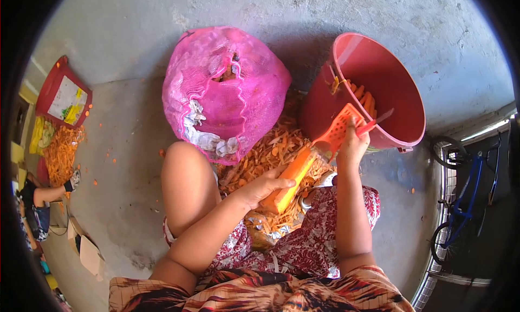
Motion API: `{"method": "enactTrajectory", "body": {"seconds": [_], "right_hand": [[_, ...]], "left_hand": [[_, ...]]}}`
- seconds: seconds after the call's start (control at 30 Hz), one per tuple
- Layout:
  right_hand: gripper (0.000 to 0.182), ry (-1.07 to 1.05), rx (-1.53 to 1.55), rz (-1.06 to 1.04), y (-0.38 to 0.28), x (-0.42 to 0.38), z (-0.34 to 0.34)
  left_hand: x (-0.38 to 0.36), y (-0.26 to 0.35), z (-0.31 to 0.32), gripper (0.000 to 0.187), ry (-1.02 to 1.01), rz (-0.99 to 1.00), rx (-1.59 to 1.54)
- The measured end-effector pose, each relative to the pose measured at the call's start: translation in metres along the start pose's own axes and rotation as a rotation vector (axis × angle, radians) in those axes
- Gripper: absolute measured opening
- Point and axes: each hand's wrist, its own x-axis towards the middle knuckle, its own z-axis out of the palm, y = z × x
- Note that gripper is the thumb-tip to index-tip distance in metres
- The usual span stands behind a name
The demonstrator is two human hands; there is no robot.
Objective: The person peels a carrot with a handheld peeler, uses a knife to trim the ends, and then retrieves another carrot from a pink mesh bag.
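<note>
My left hand (265, 187) is closed around a thick peeled carrot (299, 174), which slants up and to the right. My right hand (352, 145) grips an orange plastic peeler (342, 125) with a perforated handle, its lower end at the carrot's upper tip. A small knife with a red handle (366, 128) is also in the right hand, its blade pointing up and right. Below both hands, a heap of carrot peelings (271, 158) covers the floor between my legs.
A red bucket (319, 103) holding carrots stands at the right, against the wall. Beside it sits a stuffed pink mesh sack (227, 106). At far left are a tipped red bucket (46, 87), more peelings (64, 152) and another person's leg (51, 194). A blue bicycle (467, 198) is at far right.
</note>
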Motion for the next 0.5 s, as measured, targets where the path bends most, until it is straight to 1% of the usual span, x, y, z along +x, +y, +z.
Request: {"method": "enactTrajectory", "body": {"seconds": [0.07,0.13,0.17,0.27,0.3,0.33,0.4,0.47,0.5], "right_hand": [[0.012,0.159,0.123,-0.006,0.019,0.025,-0.017],[0.012,0.347,0.396,0.067,0.014,0.05,-0.035],[0.012,0.346,0.422,0.093,0.013,0.054,-0.044],[0.014,0.162,0.337,0.012,0.008,0.037,-0.032],[0.013,0.186,0.291,0.036,0.003,0.027,-0.022],[0.013,0.134,0.228,0.019,0.005,0.024,-0.02],[0.01,0.097,0.122,-0.019,0.007,0.023,-0.018],[0.013,0.101,0.211,0.048,0.005,0.019,-0.012],[0.014,0.102,0.255,0.08,0.004,0.018,-0.01]], "left_hand": [[-0.001,-0.007,-0.008,0.063,-0.016,-0.018,0.061],[-0.007,-0.006,-0.008,0.068,0.045,-0.091,0.11],[-0.008,-0.004,-0.008,0.07,0.075,-0.128,0.139],[0.003,-0.01,-0.013,0.069,0.134,-0.079,0.169],[0.004,-0.01,-0.013,0.068,0.123,-0.081,0.157],[0.004,-0.008,-0.014,0.066,0.113,-0.085,0.144],[0.002,-0.007,-0.015,0.064,0.103,-0.075,0.157],[0.0,-0.003,-0.011,0.062,0.094,-0.041,0.214],[0.001,-0.005,-0.009,0.061,0.144,0.025,0.227]]}}
